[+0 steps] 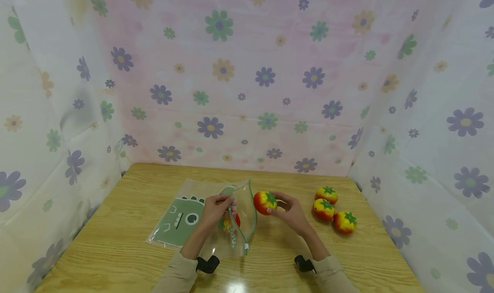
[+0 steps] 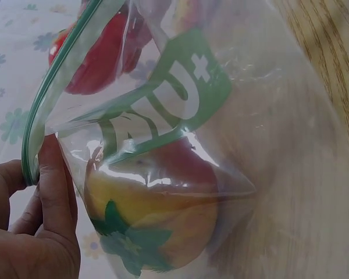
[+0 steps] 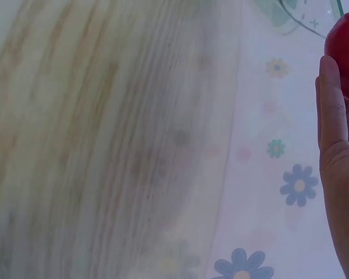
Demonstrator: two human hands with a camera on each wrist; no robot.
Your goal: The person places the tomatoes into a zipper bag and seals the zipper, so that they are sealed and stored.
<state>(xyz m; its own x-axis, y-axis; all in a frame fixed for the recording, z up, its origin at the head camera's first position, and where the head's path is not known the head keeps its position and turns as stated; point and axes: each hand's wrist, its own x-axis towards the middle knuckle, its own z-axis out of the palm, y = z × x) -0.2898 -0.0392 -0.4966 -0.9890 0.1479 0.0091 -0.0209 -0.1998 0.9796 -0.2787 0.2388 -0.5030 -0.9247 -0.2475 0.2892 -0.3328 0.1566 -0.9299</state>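
Note:
My left hand (image 1: 211,211) pinches the green-zipped edge of a clear zip bag (image 1: 244,194), whose mouth gapes toward the right. Inside the bag sits a red and yellow toy tomato (image 2: 154,209) with a green star-shaped top, seen through the plastic in the left wrist view. At the bag's mouth, my right hand (image 1: 290,212) holds another toy tomato (image 1: 264,203) between thumb and fingers. The right wrist view catches only the red side of this tomato (image 3: 344,55) at its upper right edge. A green slider (image 1: 246,246) hangs at the zip's lower end.
Three more toy tomatoes (image 1: 323,210) stand grouped on the right of the wooden table (image 1: 285,258). A flat clear bag with a green one-eyed monster print (image 1: 185,220) lies at left, partly behind my left hand. Flower-patterned cloth (image 1: 243,78) encloses the back and sides.

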